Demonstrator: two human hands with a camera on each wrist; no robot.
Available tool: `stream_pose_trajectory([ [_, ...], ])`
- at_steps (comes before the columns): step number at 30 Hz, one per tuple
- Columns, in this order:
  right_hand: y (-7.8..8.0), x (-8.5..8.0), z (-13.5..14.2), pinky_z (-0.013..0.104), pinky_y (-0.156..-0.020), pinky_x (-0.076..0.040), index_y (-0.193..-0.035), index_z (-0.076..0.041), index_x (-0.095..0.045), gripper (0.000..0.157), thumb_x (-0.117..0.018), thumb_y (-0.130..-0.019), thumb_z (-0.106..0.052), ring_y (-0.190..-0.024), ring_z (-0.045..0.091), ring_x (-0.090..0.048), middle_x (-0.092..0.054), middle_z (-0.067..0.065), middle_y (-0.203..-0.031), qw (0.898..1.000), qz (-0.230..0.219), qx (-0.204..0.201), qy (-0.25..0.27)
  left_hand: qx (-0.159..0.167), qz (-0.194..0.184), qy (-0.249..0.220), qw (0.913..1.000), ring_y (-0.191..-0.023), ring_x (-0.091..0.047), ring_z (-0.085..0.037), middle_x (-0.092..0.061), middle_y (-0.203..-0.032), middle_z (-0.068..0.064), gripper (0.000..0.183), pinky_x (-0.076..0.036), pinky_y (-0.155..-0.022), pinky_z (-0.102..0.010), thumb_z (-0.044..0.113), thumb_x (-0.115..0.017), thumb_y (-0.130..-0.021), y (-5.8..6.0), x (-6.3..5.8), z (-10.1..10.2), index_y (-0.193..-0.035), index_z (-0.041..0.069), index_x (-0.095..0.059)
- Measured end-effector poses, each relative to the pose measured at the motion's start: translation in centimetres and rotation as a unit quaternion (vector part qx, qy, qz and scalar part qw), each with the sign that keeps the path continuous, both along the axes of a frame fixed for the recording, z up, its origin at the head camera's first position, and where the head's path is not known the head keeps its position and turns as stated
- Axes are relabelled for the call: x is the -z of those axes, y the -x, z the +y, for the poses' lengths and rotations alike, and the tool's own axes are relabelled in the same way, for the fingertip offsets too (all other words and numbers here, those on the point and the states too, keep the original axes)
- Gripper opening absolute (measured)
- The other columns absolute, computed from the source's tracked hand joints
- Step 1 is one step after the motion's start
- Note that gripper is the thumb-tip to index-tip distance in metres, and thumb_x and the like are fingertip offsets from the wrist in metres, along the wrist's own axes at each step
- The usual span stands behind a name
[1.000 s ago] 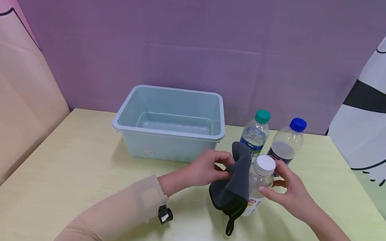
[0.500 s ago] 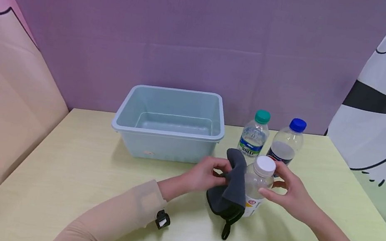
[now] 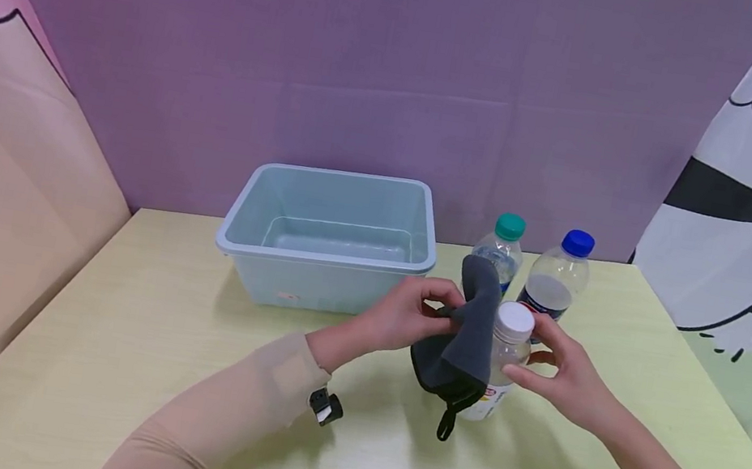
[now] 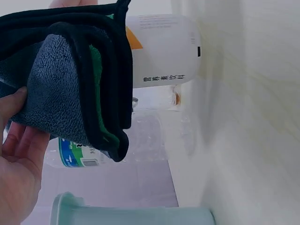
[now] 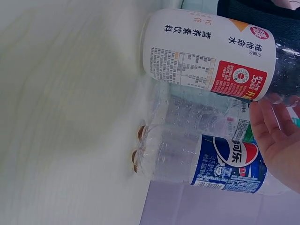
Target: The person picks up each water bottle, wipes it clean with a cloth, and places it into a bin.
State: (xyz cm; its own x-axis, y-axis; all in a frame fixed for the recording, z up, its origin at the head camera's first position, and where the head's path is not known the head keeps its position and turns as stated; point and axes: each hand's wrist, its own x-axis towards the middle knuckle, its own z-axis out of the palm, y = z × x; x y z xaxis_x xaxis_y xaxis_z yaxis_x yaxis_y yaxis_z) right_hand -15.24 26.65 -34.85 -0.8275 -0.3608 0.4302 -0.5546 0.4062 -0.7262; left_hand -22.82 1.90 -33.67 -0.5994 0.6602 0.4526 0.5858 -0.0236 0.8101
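Note:
A folded dark grey cloth (image 3: 470,340) with black edging and a hanging loop is pinched in my left hand (image 3: 411,314). It lies against the left side of a clear bottle (image 3: 508,356) with a white cap and white label. My right hand (image 3: 561,370) holds that bottle at its upper part, thumb in front and fingers behind. In the left wrist view the cloth (image 4: 56,84) shows green between its layers and overlaps the bottle's label (image 4: 161,51). The right wrist view shows the bottle (image 5: 211,54) close above the table, its label facing the camera.
Behind the hands stand a green-capped bottle (image 3: 502,250) and a blue-capped bottle (image 3: 556,279) with a dark blue label. To the left is a light blue plastic bin (image 3: 324,284). A purple backdrop (image 3: 374,62) rises at the table's (image 3: 168,333) far edge.
The left hand and cloth first dip a little along the bottle, then rise again, now covering more of the green-capped bottle. The right hand keeps its hold on the white-capped bottle.

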Motion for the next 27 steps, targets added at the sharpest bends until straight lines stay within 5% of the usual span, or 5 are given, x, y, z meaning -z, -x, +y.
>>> stream_pose_trajectory([
  [13,0.2,-0.4,0.1,0.023,-0.081,-0.051,-0.134,0.008,-0.045,0.06,-0.073,-0.081,0.005,-0.106,-0.001,-0.051,-0.052,-0.019,-0.122,1.0,-0.011,0.005,-0.019,0.002,-0.008,0.006,0.9999,-0.091,-0.065,-0.021,-0.064,-0.09,-0.013,0.01,-0.057,-0.077,-0.03,-0.011,-0.067,-0.085,-0.4,0.2,-2.0,-0.092,-0.006,-0.066],
  [21,0.1,-0.6,0.1,0.022,-0.082,-0.05,-0.137,0.008,-0.043,0.064,-0.073,-0.081,0.005,-0.108,-0.001,-0.051,-0.054,0.015,-0.126,1.0,-0.02,-0.009,-0.017,-0.014,0.002,0.016,0.9998,-0.091,-0.066,-0.021,-0.065,-0.09,-0.013,0.01,-0.057,-0.076,-0.029,-0.012,-0.066,-0.084,-0.7,0.8,-4.0,-0.09,-0.004,-0.067],
  [27,0.4,-0.5,0.2,0.022,-0.084,-0.05,-0.138,0.009,-0.042,0.062,-0.071,-0.083,0.005,-0.109,-0.001,-0.051,-0.052,-0.015,-0.127,0.999,-0.032,-0.019,-0.013,-0.023,-0.017,0.014,0.9995,-0.087,-0.063,-0.026,-0.065,-0.089,-0.008,0.012,-0.057,-0.078,-0.032,-0.013,-0.064,-0.084,-0.9,1.2,-5.9,-0.09,-0.003,-0.066],
])
